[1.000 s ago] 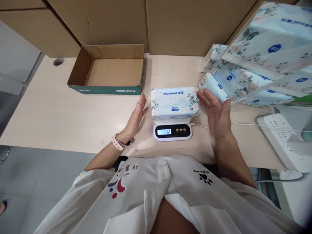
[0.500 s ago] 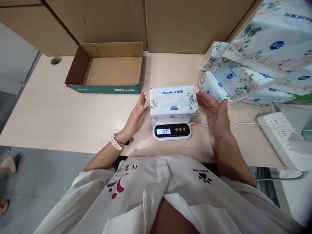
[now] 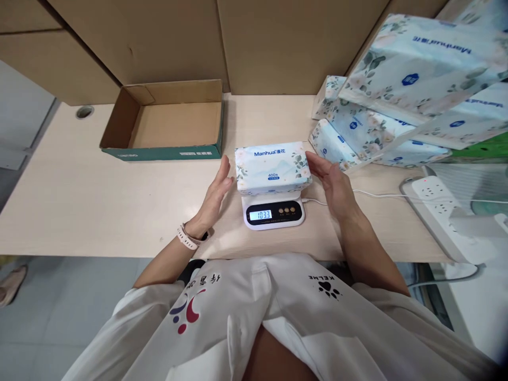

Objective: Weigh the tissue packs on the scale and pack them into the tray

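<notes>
A pale blue floral tissue pack (image 3: 272, 168) marked "Manhua" lies on a small white kitchen scale (image 3: 273, 213) whose lit display reads 103.3. My left hand (image 3: 214, 194) is open, fingers straight, just left of the pack with its fingertips at the pack's edge. My right hand (image 3: 332, 181) is open too, palm facing the pack's right end, fingers close to or touching it. Neither hand has lifted the pack.
An open shallow cardboard box (image 3: 166, 123) with a green front stands at the back left. A heap of similar tissue packs (image 3: 392, 111) fills the right side. A white power strip (image 3: 440, 214) lies at the right edge. Large cartons (image 3: 206, 42) stand behind the desk.
Both hands have closed in toward the ends of the pack. The scale reading went from 103.2 to 103.5 to 103.3. The camera view shifted slightly.
</notes>
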A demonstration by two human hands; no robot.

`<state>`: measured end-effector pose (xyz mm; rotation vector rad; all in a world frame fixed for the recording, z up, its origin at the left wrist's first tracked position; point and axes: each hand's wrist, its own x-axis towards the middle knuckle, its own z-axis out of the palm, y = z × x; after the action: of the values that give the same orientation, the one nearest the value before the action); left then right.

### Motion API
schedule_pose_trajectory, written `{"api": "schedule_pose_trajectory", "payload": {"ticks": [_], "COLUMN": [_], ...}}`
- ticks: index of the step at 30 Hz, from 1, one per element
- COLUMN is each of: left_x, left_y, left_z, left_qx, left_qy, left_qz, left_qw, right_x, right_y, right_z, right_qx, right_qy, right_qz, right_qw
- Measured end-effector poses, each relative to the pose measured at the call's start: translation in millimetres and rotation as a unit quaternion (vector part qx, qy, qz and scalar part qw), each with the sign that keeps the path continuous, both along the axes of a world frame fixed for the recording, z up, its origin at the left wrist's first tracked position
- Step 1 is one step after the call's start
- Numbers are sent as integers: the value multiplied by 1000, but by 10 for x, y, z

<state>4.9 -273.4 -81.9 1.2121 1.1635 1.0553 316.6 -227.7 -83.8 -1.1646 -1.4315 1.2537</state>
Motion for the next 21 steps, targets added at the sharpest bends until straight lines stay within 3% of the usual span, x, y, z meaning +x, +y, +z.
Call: {"api": "schedule_pose_trajectory", "payload": {"ticks": [9, 15, 18, 21], "left_x": [40, 142, 132, 7], "left_y": [-60, -87, -42, 77], "left_z": [43, -17, 35, 279], "left_qx": [54, 110, 135, 187], "left_qy": [17, 3, -1, 25], "left_qz": [-37, -127, -93, -2], "left_qw": [998, 986, 986, 982], "right_x": [32, 30, -86, -364], "right_y": [48, -67, -105, 50], "right_z": [-61, -71, 50, 327], "right_qx": [5, -13, -17, 23], "right_qy": [-10, -33, -61, -61], "right_qz": [-7, 77, 124, 157], "right_qw": [1000, 996, 990, 985]}}
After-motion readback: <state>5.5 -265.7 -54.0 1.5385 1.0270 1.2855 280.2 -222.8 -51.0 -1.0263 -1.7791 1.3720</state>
